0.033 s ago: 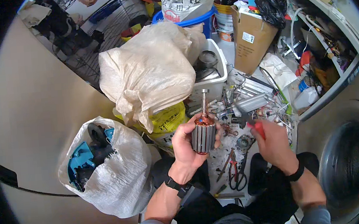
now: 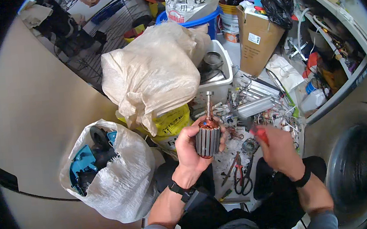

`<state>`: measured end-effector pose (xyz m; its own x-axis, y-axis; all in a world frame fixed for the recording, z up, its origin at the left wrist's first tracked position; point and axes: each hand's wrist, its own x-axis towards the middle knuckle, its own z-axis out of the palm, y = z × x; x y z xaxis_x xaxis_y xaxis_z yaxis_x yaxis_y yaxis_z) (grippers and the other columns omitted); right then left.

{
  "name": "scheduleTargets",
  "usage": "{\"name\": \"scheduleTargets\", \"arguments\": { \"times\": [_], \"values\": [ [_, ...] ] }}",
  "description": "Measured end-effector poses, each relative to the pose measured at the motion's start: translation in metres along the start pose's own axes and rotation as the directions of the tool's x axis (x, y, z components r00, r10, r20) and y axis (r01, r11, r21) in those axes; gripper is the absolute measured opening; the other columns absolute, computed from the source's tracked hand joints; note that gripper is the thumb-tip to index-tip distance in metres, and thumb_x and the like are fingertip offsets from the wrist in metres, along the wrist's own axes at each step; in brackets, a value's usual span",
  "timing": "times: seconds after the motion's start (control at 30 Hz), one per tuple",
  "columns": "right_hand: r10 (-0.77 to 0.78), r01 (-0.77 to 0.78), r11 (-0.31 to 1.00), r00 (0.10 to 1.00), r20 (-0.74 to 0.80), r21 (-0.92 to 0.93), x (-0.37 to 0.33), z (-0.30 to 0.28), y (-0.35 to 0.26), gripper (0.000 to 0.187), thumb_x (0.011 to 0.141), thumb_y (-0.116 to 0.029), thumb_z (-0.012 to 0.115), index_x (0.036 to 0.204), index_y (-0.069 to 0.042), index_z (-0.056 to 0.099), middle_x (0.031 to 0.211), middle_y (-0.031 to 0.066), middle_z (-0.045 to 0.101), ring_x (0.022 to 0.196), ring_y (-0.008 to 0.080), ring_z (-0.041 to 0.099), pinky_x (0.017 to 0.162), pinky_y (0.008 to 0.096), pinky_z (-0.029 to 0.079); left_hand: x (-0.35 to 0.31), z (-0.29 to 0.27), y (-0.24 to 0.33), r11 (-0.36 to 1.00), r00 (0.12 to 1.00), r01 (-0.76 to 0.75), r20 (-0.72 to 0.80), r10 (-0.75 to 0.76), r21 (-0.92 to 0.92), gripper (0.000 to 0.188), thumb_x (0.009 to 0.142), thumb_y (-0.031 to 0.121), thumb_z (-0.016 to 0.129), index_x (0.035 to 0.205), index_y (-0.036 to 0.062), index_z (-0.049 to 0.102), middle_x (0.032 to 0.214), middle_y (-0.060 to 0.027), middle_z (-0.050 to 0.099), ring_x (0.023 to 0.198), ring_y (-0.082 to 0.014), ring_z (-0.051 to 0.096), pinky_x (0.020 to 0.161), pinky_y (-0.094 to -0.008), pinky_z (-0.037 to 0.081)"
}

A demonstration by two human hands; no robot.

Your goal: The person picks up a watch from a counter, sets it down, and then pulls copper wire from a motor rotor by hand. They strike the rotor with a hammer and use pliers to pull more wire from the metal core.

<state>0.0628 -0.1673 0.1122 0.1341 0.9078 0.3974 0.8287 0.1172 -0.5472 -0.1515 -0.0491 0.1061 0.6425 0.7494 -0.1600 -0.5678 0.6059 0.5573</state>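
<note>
My left hand is wrapped round a motor armature, a ridged grey metal core with copper windings. Its shaft points up and away from me. To the right, my right hand grips a red-handled tool. Motion smears the tool's dark far end, so its kind does not show. A gap separates it from the armature. On the floor below, between my hands, lie red-handled pliers and dark-handled scissors.
Metal scraps litter the floor ahead, beside a white bin. A white sack of blue and black parts stands left, with a large beige sack behind it. A cardboard box stands far right; a round appliance door is nearer.
The red-handled tool in my right hand has tilted, and its dark end has swung lower and become more blurred. My left hand and the armature have hardly moved.
</note>
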Motion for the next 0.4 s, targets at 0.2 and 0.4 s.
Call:
{"name": "scheduleTargets", "arguments": {
  "times": [0.2, 0.4],
  "values": [
    [-0.170, 0.191, 0.958, 0.979, 0.113, -0.214, -0.0068, 0.0011, 0.0036, 0.043, 0.076, -0.006, 0.070, 0.118, 0.000, 0.062, 0.090, 0.0140, 0.065, 0.077, 0.0338, 0.065, 0.068, 0.0442, 0.051, -0.0036, 0.0044, 0.0014, 0.999, 0.999, 0.035, 0.030, -0.036, 0.008, 0.062, 0.084, 0.045, 0.051, 0.128, 0.0011, 0.056, 0.099, -0.0215, 0.067, 0.076, -0.0337, 0.064, 0.059, -0.0415, 0.052],
    [-0.181, 0.205, 0.917, 0.978, 0.100, -0.343, -0.0108, -0.0015, 0.0024, 0.052, 0.071, -0.010, 0.070, 0.122, -0.001, 0.061, 0.093, 0.0102, 0.065, 0.082, 0.0313, 0.065, 0.075, 0.0470, 0.051, 0.0001, -0.0033, -0.0058, 0.993, 0.999, 0.019, 0.034, -0.023, 0.114, 0.065, 0.084, 0.044, 0.051, 0.133, 0.0017, 0.052, 0.100, -0.0235, 0.068, 0.074, -0.0338, 0.066, 0.058, -0.0440, 0.055]
  ]
}}
